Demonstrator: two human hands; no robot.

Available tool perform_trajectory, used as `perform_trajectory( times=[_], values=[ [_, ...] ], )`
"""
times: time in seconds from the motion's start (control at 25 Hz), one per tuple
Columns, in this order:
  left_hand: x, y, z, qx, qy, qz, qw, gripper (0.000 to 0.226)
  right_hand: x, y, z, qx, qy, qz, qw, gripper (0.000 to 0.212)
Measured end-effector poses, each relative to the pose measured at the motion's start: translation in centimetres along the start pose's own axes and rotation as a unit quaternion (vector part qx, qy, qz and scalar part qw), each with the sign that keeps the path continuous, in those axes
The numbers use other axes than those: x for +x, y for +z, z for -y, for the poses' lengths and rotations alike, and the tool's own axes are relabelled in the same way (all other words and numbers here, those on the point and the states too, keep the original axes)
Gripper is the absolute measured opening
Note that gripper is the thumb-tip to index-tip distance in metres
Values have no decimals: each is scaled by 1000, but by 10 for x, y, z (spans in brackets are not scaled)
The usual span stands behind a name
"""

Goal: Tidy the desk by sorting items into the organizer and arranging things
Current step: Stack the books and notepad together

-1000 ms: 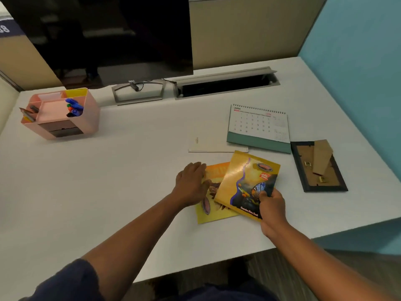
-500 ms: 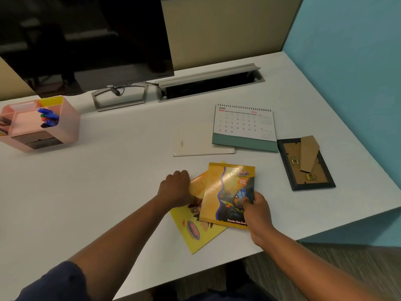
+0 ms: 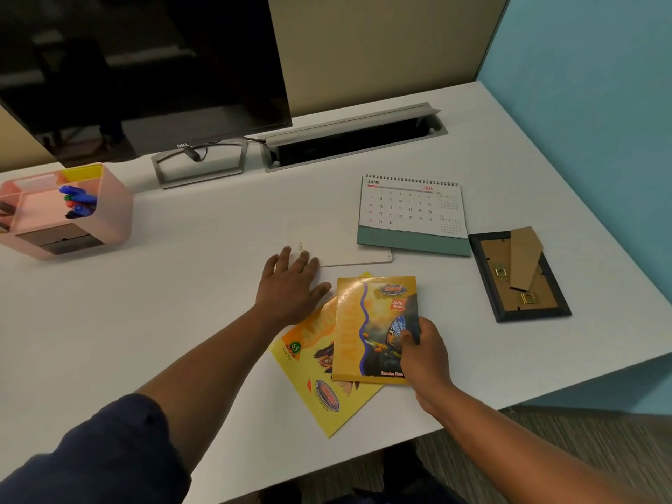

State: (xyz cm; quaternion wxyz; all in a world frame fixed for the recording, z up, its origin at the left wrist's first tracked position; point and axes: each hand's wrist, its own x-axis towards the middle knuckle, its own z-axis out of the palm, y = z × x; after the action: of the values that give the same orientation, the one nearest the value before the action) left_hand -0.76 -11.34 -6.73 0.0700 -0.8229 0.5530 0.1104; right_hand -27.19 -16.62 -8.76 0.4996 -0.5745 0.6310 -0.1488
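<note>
Two notebooks lie near the desk's front edge. The upper one, orange with a butterfly picture [image 3: 367,329], is gripped at its right side by my right hand [image 3: 425,354], thumb on the cover. Under it sits a larger yellow notebook [image 3: 320,387], turned at an angle. My left hand [image 3: 291,285] is flat with straight fingers, its fingertips reaching onto a thin white notepad [image 3: 349,254] just beyond the notebooks. The pink organizer [image 3: 109,216] stands at the far left and holds several markers [image 3: 78,201].
A June desk calendar [image 3: 412,212] stands right of the notepad. A black picture frame [image 3: 520,278] lies face down near the blue wall. A monitor [image 3: 145,67] on its stand [image 3: 200,161] and an open cable tray [image 3: 352,136] are at the back.
My left hand has left the yellow notebook and moved forward, flattening with its fingertips on the white notepad. The right hand still grips the orange notebook. The camera has shifted.
</note>
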Motion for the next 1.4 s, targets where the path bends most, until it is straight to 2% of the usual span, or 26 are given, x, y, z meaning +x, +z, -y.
perform_trajectory(
  times=[0.24,0.36,0.56,0.76,0.96,1.04,1.12,1.2,1.36,1.4],
  values=[
    [-43,10,10,29,-64,-46,996,70,7,9,13,-9,-8,6,1000,24],
    [-62,12,11,47,-91,-43,994,67,9,12,16,-9,-9,8,1000,24],
    [-88,16,10,32,-129,-77,988,52,14,16,24,-19,-15,14,1000,26],
    [-103,19,13,31,-149,-45,987,51,28,22,43,-46,-24,37,998,27],
    [-111,12,10,18,-166,-7,986,30,43,23,63,-84,-61,90,990,28],
    [-105,4,10,-10,-175,-26,984,27,51,21,71,-81,-64,117,988,28],
    [-95,0,4,-110,-165,-43,979,25,54,16,74,-57,-52,128,989,26],
    [-87,-3,-4,-202,-160,-36,966,30,50,8,69,-10,-28,109,994,23],
    [-75,1,-6,-269,-183,-3,945,25,20,15,42,62,32,58,996,24],
    [-73,2,0,-277,-194,-27,941,24,11,19,38,67,37,57,995,27]
  ],
)
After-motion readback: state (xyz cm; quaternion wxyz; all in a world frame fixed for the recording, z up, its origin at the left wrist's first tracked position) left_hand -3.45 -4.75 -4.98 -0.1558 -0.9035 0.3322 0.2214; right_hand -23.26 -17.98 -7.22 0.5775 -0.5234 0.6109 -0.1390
